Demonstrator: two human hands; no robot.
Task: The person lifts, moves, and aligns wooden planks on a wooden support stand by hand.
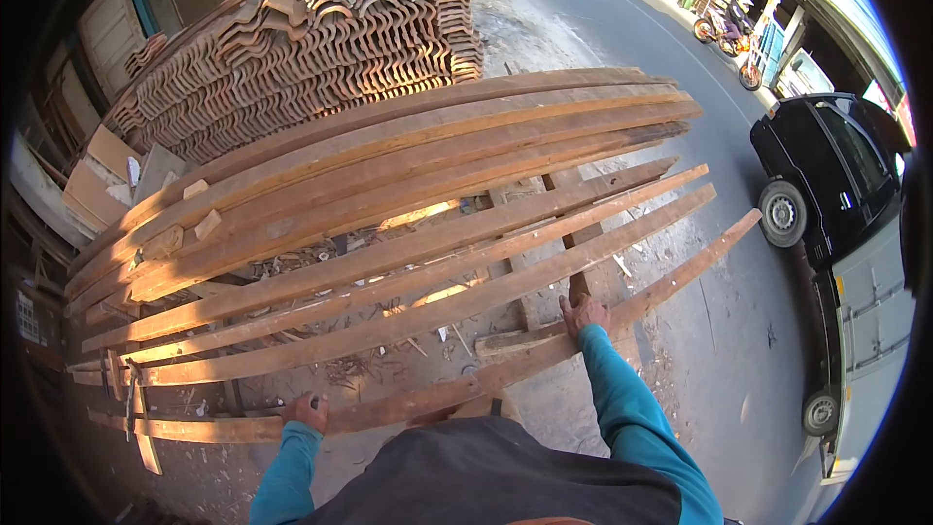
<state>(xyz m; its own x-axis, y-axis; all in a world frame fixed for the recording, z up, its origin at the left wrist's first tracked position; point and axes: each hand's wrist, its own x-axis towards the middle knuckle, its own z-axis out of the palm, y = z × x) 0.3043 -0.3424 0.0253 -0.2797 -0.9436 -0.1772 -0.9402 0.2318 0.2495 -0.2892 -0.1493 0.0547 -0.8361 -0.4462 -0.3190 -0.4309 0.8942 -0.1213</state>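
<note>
A long wooden beam (428, 397) curves across the view nearest my body. My left hand (307, 412) is closed round this beam, left of my torso. My right hand (584, 315) rests at the same beam farther right, its fingers pointing toward a dark crosspiece (579, 284); whether they grip the beam is hard to make out. Beyond it lie several more long beams (437, 303), roughly parallel, on crosswise supports. Small wood blocks (207, 225) sit on the farther beams at the left. A metal clamp or tool (130, 399) stands at the beams' left ends.
Stacked clay roof tiles (321, 68) rise behind the beams. Wood scraps litter the ground beneath them. On the right, a black and white pickup truck (826, 175) stands on the road (622, 29). A person (741, 15) is by motorcycles (724, 31) at the upper right.
</note>
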